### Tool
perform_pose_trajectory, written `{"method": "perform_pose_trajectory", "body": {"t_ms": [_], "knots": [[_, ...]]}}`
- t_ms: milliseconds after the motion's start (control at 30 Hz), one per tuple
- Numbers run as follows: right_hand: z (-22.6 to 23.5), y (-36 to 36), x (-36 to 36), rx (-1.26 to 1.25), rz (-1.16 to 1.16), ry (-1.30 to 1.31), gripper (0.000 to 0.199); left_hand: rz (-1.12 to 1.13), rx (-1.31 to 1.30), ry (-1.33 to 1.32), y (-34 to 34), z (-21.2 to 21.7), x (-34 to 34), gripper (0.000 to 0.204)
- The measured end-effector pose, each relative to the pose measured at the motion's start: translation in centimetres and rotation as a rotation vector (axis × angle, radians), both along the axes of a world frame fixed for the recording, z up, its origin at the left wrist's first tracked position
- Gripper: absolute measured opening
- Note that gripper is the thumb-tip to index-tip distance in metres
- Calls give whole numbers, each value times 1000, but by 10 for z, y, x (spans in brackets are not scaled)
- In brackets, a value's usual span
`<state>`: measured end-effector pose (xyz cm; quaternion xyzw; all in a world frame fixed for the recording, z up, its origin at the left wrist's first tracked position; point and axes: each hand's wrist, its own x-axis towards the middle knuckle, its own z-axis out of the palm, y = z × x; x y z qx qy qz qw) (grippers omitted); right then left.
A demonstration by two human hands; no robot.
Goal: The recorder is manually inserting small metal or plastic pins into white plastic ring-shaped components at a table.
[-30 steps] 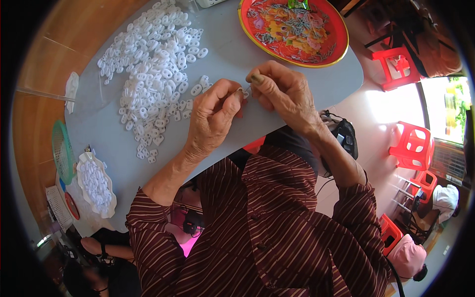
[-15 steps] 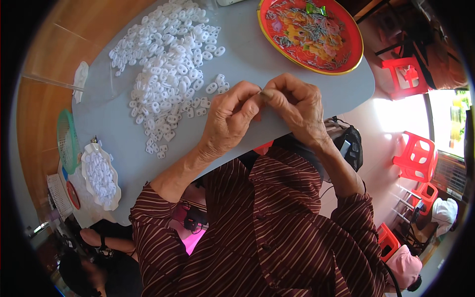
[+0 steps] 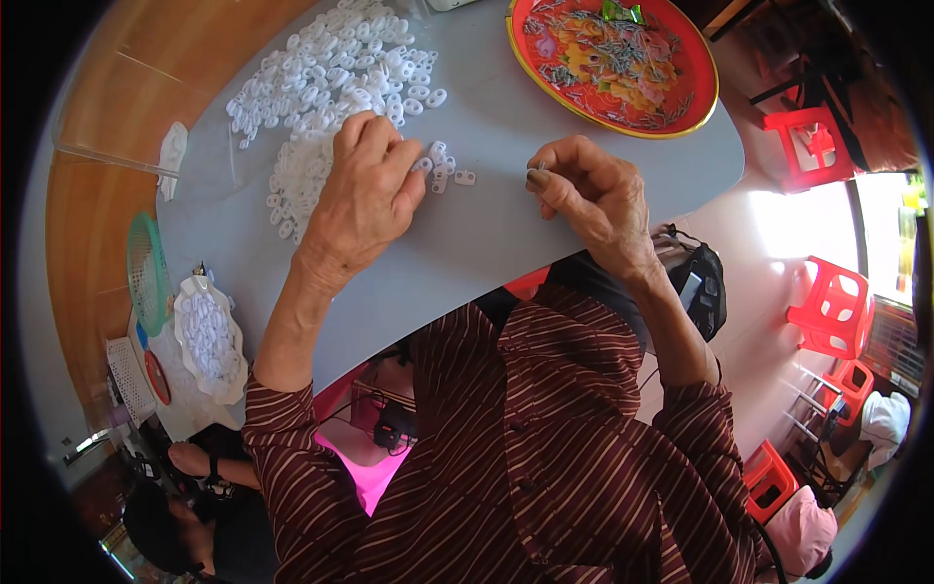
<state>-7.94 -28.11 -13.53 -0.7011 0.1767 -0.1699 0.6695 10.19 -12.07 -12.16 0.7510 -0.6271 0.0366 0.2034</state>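
A moment ago both hands were pinched together. Now the left hand (image 3: 365, 190) lies spread on the white rings (image 3: 331, 78) on the grey counter (image 3: 506, 195), reaching for another; the right hand (image 3: 593, 195) pinches a small pin (image 3: 538, 173)

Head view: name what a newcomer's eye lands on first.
A heap of small white plastic pieces covers the far left of the grey table, the left hand resting at its edge. A bright red tray of small metal bits sits far right, beyond the right hand, which pinches something tiny.
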Motion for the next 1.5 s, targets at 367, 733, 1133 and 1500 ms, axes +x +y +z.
{"method": "perform_pose_trajectory", "body": {"t_ms": [367,733,1133,1500], "knots": [[-4,3,0,-43,5,-1,15,-39,-82,-5,-1,-15,-1,23],[-11,1,-1,51,54,-230,13,-39,-141,589,-28,-2,-44,22],[-7,1,-2,0,44,-92,15,114,-326,1166,-35,-16,-55,11],[-9,2,0,45,-4,-126,26,104,-363,1306,-40,-20,-46,13]]}}
